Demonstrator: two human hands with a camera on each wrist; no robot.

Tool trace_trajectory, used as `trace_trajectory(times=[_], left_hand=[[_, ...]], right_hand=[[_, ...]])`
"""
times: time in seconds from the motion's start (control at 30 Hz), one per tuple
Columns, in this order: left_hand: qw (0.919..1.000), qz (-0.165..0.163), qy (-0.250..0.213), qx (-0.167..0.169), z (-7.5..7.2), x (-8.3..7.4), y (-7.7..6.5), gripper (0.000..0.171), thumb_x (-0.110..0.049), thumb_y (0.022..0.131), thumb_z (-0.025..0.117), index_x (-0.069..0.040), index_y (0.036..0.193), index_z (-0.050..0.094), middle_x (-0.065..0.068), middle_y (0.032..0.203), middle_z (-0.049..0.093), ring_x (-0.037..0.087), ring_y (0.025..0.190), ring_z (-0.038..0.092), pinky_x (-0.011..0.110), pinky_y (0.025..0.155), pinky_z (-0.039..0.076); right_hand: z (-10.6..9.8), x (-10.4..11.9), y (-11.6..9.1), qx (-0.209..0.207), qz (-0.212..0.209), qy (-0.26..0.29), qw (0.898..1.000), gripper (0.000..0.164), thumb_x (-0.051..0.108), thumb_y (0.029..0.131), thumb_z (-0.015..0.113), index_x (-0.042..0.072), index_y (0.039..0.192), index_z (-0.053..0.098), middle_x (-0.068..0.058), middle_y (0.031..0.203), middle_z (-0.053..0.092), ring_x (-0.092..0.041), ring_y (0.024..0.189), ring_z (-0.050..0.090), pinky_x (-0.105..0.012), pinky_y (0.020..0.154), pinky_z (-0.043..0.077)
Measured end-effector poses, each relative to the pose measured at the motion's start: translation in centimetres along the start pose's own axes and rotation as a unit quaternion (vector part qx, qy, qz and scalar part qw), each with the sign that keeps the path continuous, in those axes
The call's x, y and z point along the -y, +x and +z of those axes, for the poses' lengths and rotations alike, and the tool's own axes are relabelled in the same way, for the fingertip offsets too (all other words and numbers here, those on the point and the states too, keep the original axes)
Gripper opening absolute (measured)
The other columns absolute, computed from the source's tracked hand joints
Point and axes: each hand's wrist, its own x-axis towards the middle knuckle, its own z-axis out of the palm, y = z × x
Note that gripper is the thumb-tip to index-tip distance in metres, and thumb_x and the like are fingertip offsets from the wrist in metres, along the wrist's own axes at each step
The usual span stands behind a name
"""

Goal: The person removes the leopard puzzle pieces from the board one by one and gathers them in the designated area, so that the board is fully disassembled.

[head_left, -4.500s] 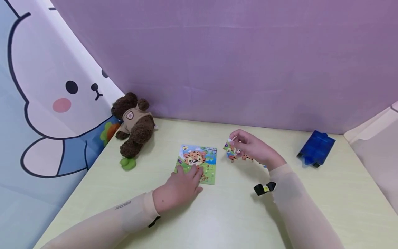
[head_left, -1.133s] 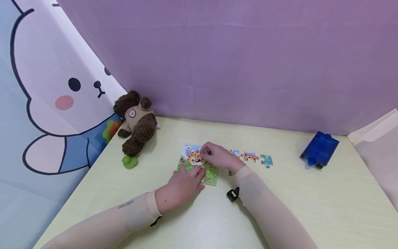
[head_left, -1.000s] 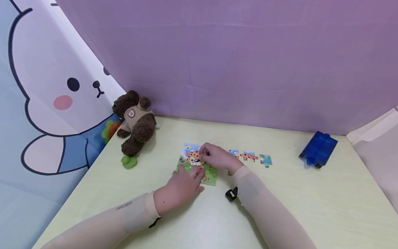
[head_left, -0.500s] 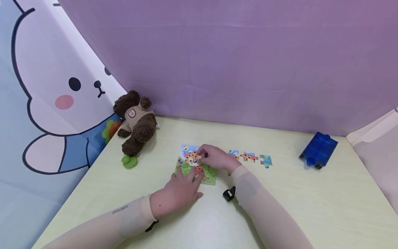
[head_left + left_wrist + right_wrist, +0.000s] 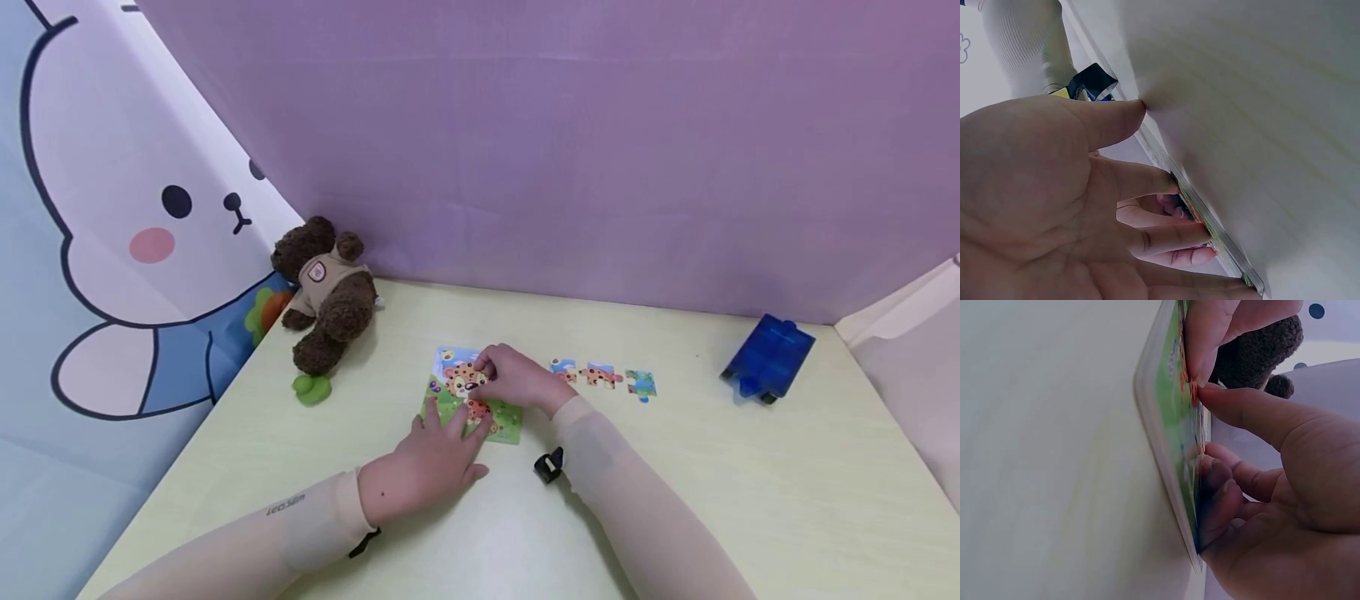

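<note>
A small picture puzzle with a spotted leopard cub (image 5: 459,377) lies on the table in the head view. My left hand (image 5: 431,467) rests spread over its lower left part, fingertips on the surface and thumb beyond the near edge. My right hand (image 5: 519,382) is bent over the upper right part, with thumb and fingers on either side of a puzzle piece at the cub's face, mostly hidden by the hand. In the right wrist view, the thumb and curled fingertips meet the puzzle board (image 5: 1175,425) along its face. The left wrist view shows fingertips on the puzzle's edge (image 5: 1225,247).
Right of the puzzle lie loose jigsaw pieces: one with sky (image 5: 563,369), a spotted one (image 5: 601,375) and a green-blue one (image 5: 641,384). A blue plastic box (image 5: 769,358) stands far right. At the left are a brown teddy bear (image 5: 330,292) and a small green toy (image 5: 311,389).
The right hand has brought a piece from the loose pieces onto the puzzle, then shifted slightly left and down. The left hand has spread its fingers and drawn back a little.
</note>
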Motion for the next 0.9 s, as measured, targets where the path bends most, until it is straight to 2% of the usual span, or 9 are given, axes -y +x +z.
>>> trace_trajectory(times=[0.37,0.9], left_hand=[[0.9999,-0.004,0.001,0.013,-0.25,0.01,0.15,0.069,-0.057,0.109,0.051,-0.024,0.168,0.038,0.023,0.164,0.042,0.065,0.143,0.046,0.063,0.111,0.056],[1.0,-0.001,0.002,0.003,-0.33,-0.06,0.07,0.068,-0.057,0.108,0.054,-0.023,0.166,0.042,0.022,0.157,0.047,0.065,0.14,0.049,0.063,0.108,0.058]], right_hand=[[-0.1,0.26,0.05,0.007,0.007,-0.02,1.0,0.043,0.028,0.097,0.08,0.007,0.128,0.06,-0.007,0.116,0.06,-0.019,0.103,0.057,-0.036,0.095,0.056],[-0.14,-0.26,-0.16,0.012,-0.008,0.018,1.0,0.037,0.026,0.099,0.077,0.012,0.124,0.054,-0.005,0.108,0.059,-0.018,0.096,0.056,-0.031,0.084,0.053]])
